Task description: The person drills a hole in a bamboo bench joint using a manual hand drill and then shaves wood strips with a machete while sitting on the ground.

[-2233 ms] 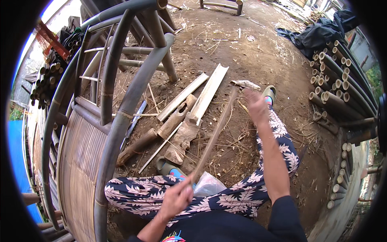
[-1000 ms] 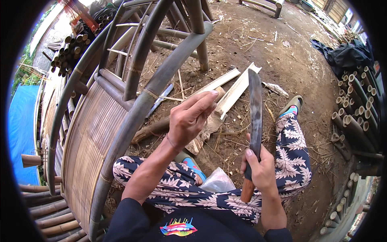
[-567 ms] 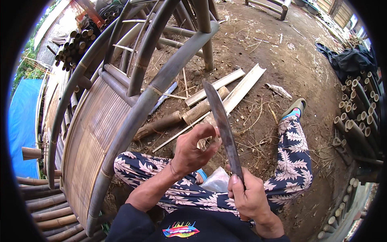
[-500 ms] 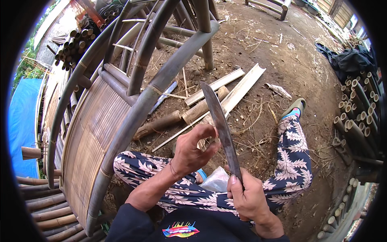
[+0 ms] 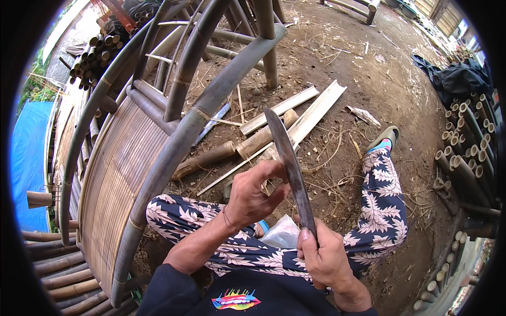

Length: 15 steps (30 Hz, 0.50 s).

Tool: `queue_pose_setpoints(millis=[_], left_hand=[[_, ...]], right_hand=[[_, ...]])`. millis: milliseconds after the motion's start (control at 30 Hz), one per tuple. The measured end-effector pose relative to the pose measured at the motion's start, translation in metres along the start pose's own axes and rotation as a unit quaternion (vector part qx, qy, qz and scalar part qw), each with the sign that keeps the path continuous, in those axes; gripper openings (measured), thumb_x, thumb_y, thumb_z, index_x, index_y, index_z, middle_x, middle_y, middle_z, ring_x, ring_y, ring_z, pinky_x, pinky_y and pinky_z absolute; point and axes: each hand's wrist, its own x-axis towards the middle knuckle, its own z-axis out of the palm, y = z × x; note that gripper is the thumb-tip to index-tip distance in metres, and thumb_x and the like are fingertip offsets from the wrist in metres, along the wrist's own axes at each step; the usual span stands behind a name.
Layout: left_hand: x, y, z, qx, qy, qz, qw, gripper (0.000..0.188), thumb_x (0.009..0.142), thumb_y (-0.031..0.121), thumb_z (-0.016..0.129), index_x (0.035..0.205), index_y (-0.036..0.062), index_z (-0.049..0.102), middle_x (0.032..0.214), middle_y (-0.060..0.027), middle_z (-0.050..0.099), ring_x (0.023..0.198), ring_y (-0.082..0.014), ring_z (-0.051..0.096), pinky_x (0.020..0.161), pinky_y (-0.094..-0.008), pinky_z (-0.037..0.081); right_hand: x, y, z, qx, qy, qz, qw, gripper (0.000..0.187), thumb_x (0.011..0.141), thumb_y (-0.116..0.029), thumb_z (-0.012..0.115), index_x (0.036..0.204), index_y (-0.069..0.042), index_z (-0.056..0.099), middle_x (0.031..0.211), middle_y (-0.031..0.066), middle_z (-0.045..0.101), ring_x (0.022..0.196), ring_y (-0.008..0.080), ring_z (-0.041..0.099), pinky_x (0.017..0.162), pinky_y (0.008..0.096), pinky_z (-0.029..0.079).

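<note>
While my right hand (image 5: pixel 326 255) grips the knife (image 5: pixel 291 163) and my left hand (image 5: pixel 252 195) (thumb and fingers parted) adjoins it, split bamboo (image 5: pixel 319 111) lies beyond them, a round pole (image 5: pixel 205 159) unsplit.

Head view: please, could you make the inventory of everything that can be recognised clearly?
Large knife: one, dark grey, upright in the right hand
Bamboo chair: one, grey-brown, left
Split bamboo lengths: two, pale, on the ground ahead
Round bamboo pieces: apparently two, brown, beside them
Plastic bag: one, clear, between the legs
Bamboo poles: many, brown, stacked right, upper left and lower left
Dark cloth: one heap, black, upper right
Sheet: one, blue, far left
Trousers: one pair, dark with pale leaves, on the legs
Left hand: one, bare, at the blade
Right hand: one, bare, gripping the knife
</note>
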Motion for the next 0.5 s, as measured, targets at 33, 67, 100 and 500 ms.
queue_pose_setpoints(millis=[33, 67, 100, 500], left_hand=[[0.0, 0.0, 0.0, 0.0, 0.001, -0.002, 1.0, 0.034, 0.078, -0.002, 0.075, 0.109, 0.0037, 0.06, 0.101, -0.0089, 0.072, 0.09, -0.0184, 0.072, 0.079, -0.0301, 0.058], [0.0, 0.0, 0.0, 0.0, -0.001, -0.01, 1.0, 0.034, 0.079, -0.002, 0.075, 0.109, 0.0034, 0.06, 0.101, -0.0092, 0.072, 0.09, -0.0191, 0.072, 0.08, -0.0304, 0.058], [0.001, -0.001, 0.001, -0.001, -0.002, -0.016, 1.0, 0.034, 0.079, -0.002, 0.074, 0.109, 0.0032, 0.059, 0.101, -0.0094, 0.072, 0.09, -0.0198, 0.072, 0.082, -0.0306, 0.058], [0.132, 0.098, -0.048, 0.268, -0.019, 0.214, 0.939, 0.026, 0.097, 0.029, 0.059, 0.101, 0.0045, 0.066, 0.11, -0.0185, 0.067, 0.109, -0.0313, 0.064, 0.105, -0.0501, 0.038]], right_hand=[[0.0, 0.001, 0.001, -0.005, 0.004, -0.006, 1.0, 0.025, 0.101, -0.01, 0.047, 0.117, 0.006, 0.059, 0.068, 0.0048, 0.059, 0.058, 0.0101, 0.059, 0.055, 0.0269, 0.048], [0.001, 0.0, 0.001, -0.03, 0.006, -0.013, 0.999, 0.024, 0.1, -0.009, 0.047, 0.116, 0.005, 0.059, 0.067, 0.0068, 0.059, 0.058, 0.013, 0.06, 0.055, 0.0287, 0.048], [0.003, -0.001, 0.001, -0.054, 0.008, -0.021, 0.998, 0.023, 0.1, -0.008, 0.048, 0.115, 0.005, 0.059, 0.067, 0.0088, 0.059, 0.057, 0.0159, 0.061, 0.055, 0.0305, 0.048], [0.049, -0.015, 0.005, -0.224, 0.09, -0.113, 0.964, 0.02, 0.096, -0.012, 0.052, 0.106, 0.004, 0.058, 0.083, 0.0283, 0.066, 0.073, 0.047, 0.064, 0.065, 0.0535, 0.052]])
